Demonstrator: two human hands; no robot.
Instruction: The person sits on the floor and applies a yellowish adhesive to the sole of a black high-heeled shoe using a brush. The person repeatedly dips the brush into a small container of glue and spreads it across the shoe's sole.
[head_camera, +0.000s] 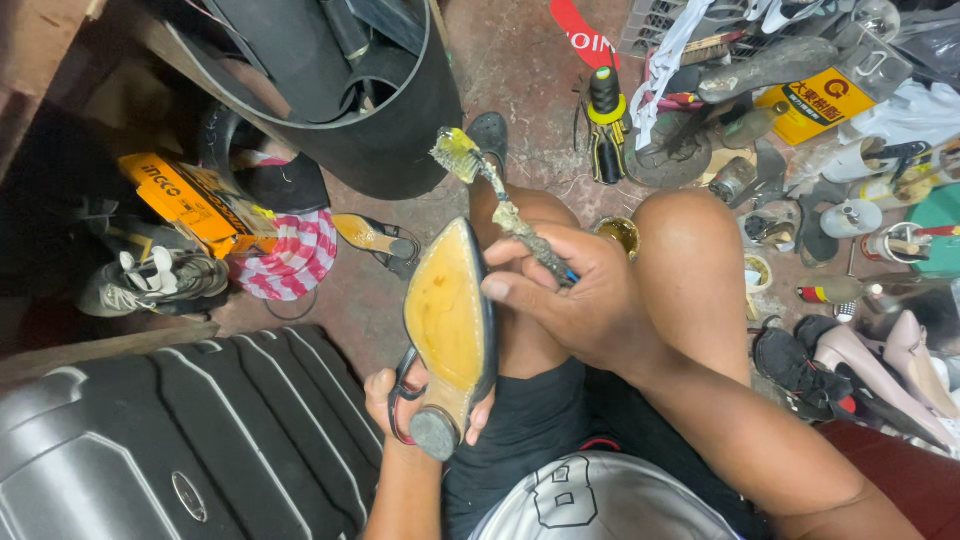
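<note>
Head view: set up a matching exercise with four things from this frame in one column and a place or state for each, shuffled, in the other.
1. heeled shoe
2. glue-caked brush
3. black suitcase
4. black bucket

A. on the floor above the knees, stuffed with dark sheets
B. in the right hand, bristles up
C. sole up, gripped at the heel by the left hand
D. lying at lower left

Pairs: 1-C, 2-B, 3-D, 4-A

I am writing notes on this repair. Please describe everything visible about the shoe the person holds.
The shoe is a low-heeled sandal held sole up. Its sole looks yellowish and glue-stained, with a dark edge and a grey round heel tip. A dark and red strap loops below. The left hand grips its heel end; the right hand's thumb touches its edge.
</note>
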